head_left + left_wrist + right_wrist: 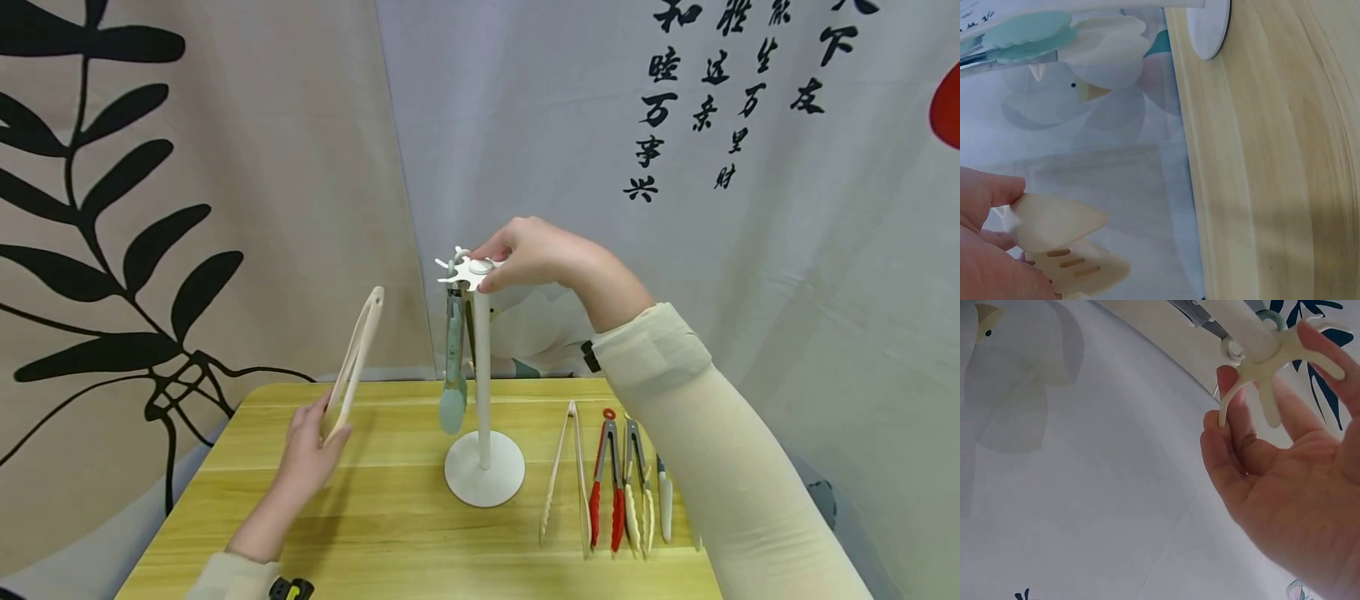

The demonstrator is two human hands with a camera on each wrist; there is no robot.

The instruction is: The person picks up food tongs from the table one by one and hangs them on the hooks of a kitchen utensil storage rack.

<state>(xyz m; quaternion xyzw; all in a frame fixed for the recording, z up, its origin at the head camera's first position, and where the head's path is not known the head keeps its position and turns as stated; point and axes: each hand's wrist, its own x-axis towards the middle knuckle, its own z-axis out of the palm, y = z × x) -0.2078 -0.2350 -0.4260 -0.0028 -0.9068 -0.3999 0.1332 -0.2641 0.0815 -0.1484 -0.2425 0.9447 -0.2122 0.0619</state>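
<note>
In the head view, my left hand (309,454) holds cream tongs (363,350) near their lower end, the joined end pointing up. The left wrist view shows their two flat heads, one slotted, held between thumb and fingers. My right hand (547,254) grips the hooked top (480,268) of a white stand, fingers among the hooks in the right wrist view. The stand's pole (483,375) rises from a round base (484,483). Green-headed tongs (452,407) hang from a hook on the left; a darker piece behind them is partly hidden.
On the wooden table (397,517), right of the stand, lie cream tongs (581,483), red-tipped tongs (595,508), cream-tipped metal tongs (632,508) and a pale-handled utensil (666,504). The right sleeve partly covers that side. A printed curtain (510,125) hangs behind the table.
</note>
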